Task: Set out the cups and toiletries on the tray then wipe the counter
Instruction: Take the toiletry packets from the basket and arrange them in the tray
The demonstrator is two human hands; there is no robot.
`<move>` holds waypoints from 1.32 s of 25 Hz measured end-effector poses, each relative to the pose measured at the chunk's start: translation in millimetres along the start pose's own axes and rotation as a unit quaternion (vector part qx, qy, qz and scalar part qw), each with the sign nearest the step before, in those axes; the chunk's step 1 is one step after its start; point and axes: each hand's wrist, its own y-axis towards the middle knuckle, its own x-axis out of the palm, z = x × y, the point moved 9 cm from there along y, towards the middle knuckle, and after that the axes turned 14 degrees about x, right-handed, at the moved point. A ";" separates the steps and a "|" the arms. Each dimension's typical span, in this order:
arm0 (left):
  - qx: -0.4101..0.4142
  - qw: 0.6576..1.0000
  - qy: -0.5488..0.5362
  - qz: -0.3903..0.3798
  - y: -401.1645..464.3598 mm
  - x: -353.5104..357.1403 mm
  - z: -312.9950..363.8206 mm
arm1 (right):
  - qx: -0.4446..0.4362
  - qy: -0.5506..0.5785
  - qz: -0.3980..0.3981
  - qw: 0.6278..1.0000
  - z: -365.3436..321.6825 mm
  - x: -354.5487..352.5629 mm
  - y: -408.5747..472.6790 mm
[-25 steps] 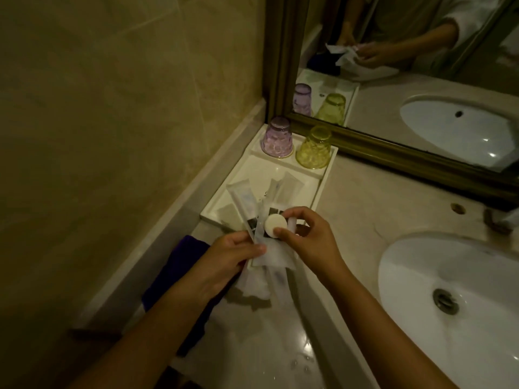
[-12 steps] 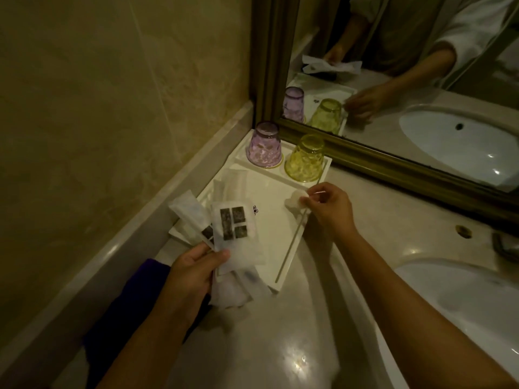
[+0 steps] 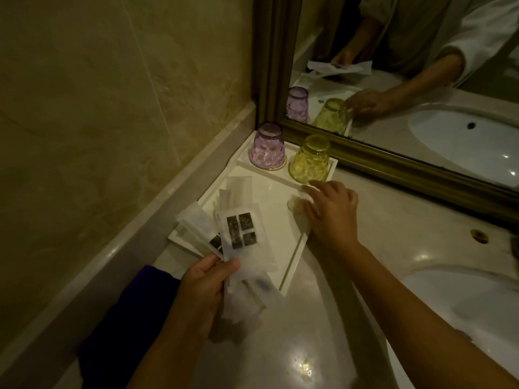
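Observation:
A white tray (image 3: 276, 197) sits in the counter's corner by the mirror. At its far end a purple cup (image 3: 267, 149) and a yellow cup (image 3: 310, 159) stand upside down. My left hand (image 3: 206, 279) grips a fan of white toiletry packets (image 3: 243, 238) over the tray's near end. My right hand (image 3: 332, 210) rests palm down at the tray's right rim, fingers on a small white wrapped item (image 3: 297, 204) lying in the tray.
A dark purple cloth (image 3: 126, 313) lies on the counter by the left wall, under my left forearm. A white sink basin (image 3: 460, 310) is at the right. The gold-framed mirror (image 3: 365, 158) borders the back; a tiled wall stands at the left.
My right hand carried the small white round item from the packets to the tray's right side and set it down there. My left hand stayed near the tray's front with the packets.

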 end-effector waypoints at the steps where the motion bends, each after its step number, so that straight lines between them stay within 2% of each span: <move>1: 0.001 1.000 0.001 -0.001 -0.4 0.9 0.2 | -0.045 -0.028 -0.018 0.998 -8.2 4.3 -8.2; 3: 0.002 1.000 0.003 -0.005 -2.1 3.3 0.5 | -0.090 -0.084 -0.076 0.989 -15.3 16.9 -22.0; 5: 0.004 1.000 0.004 -0.015 -4.2 6.2 1.2 | -0.095 -0.114 -0.103 0.984 -13.1 24.1 -27.7; 12: 0.000 1.000 0.010 -0.009 -5.9 6.1 -2.3 | -0.054 -0.133 -0.161 0.977 -10.1 32.0 -25.0; 13: 0.002 1.000 0.010 -0.007 -6.1 5.9 -2.2 | -0.042 -0.105 -0.158 0.981 -14.2 26.1 -26.9; 15: 0.012 1.000 0.007 -0.008 -6.2 7.2 0.4 | 0.027 0.074 -0.122 0.989 -21.8 -0.6 -37.1; 16: 0.019 1.000 0.007 -0.010 -6.5 8.0 2.8 | 0.083 0.200 -0.138 0.966 -25.1 -9.9 -47.6; 17: 0.027 1.000 0.009 -0.012 -6.5 9.1 4.2 | 0.131 0.305 -0.178 0.926 -30.4 -11.7 -61.0; 18: 0.033 0.999 0.012 -0.016 -6.9 11.4 4.9 | 0.158 0.366 -0.216 0.892 -37.7 -9.1 -75.2; 20: 0.036 0.999 0.015 -0.024 -7.9 16.4 2.6 | 0.172 0.392 -0.244 0.870 -45.8 -1.2 -92.0; 24: 0.012 1.000 -0.006 -0.007 -8.5 18.4 -6.0 | 0.166 0.418 -0.235 0.861 -44.4 -3.0 -91.1; 30: 0.037 0.999 0.015 0.000 -12.7 11.4 -4.2 | 0.166 0.432 -0.258 0.848 -38.9 -10.5 -76.4; 33: 0.019 0.999 0.035 0.031 -13.6 -5.0 -7.5 | 0.096 0.350 -0.317 0.876 -43.1 -27.9 -39.5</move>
